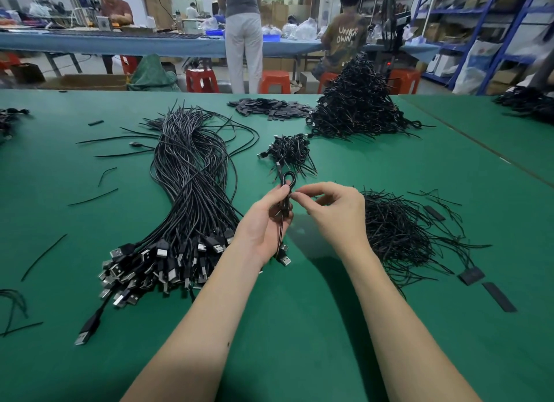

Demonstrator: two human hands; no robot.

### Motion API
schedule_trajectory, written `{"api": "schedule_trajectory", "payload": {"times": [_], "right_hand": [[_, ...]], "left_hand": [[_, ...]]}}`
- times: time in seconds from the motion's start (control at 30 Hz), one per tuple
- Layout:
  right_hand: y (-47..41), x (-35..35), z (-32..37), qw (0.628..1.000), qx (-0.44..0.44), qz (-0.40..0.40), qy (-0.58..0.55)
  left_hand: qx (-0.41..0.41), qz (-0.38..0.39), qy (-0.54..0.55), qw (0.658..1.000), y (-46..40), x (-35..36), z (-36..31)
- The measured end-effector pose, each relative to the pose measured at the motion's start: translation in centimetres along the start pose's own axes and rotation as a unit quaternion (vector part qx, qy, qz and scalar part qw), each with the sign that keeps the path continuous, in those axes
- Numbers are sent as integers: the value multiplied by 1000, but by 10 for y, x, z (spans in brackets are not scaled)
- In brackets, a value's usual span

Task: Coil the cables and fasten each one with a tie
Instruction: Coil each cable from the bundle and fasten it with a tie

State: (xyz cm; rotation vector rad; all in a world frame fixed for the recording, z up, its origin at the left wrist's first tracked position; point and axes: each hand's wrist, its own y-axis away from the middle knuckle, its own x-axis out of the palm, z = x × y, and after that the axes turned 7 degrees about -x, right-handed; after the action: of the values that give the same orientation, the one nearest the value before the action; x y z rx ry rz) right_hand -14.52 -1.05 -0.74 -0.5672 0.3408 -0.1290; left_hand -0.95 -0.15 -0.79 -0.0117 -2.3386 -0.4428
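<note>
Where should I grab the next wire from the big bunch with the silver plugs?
Pinch one plug at the near end of the big bunch, coming from your side. The plugs fan out loose there, while farther back the wires lie tangled together, so a plug should slide out most easily.

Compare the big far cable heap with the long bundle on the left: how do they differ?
The heap holds short coiled cables stacked in a tall cone; the bundle holds uncoiled cables lying flat at full length. The bundle's USB plugs fan out at its near end; the heap's plugs are mostly buried. The heap lies far right, the bundle near left. Both are black cables on the green table.
</note>
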Motion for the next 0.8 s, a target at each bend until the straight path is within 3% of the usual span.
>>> {"api": "schedule_trajectory", "payload": {"times": [0.07,0.13,0.2,0.27,0.33,0.4,0.5,0.57,0.7,0.8], "right_hand": [[-1,2,4,989,116,11,-92],[-4,2,9,941,257,29,-219],[-5,1,12,818,409,40,-402],[-4,3,13,687,480,30,-544],[-1,6,13,639,489,21,-593],[-1,9,13,660,481,13,-578],[-2,14,10,786,426,-7,-448],[-1,16,4,844,369,-38,-387],[1,19,0,874,305,-86,-368],[3,25,-1,890,279,-107,-344]], "left_hand": [[15,4,-20,1000,1,1,1],[29,20,-41,999,2,1,2],[42,54,-43,997,3,2,3],[53,88,-26,994,4,1,3],[61,91,-21,994,3,1,3],[70,75,-18,995,1,1,4],[92,-5,-39,995,-5,4,8],[113,-44,-95,988,-7,4,11],[116,-38,-251,960,-4,0,12],[151,-99,-296,938,-12,4,5]]}}
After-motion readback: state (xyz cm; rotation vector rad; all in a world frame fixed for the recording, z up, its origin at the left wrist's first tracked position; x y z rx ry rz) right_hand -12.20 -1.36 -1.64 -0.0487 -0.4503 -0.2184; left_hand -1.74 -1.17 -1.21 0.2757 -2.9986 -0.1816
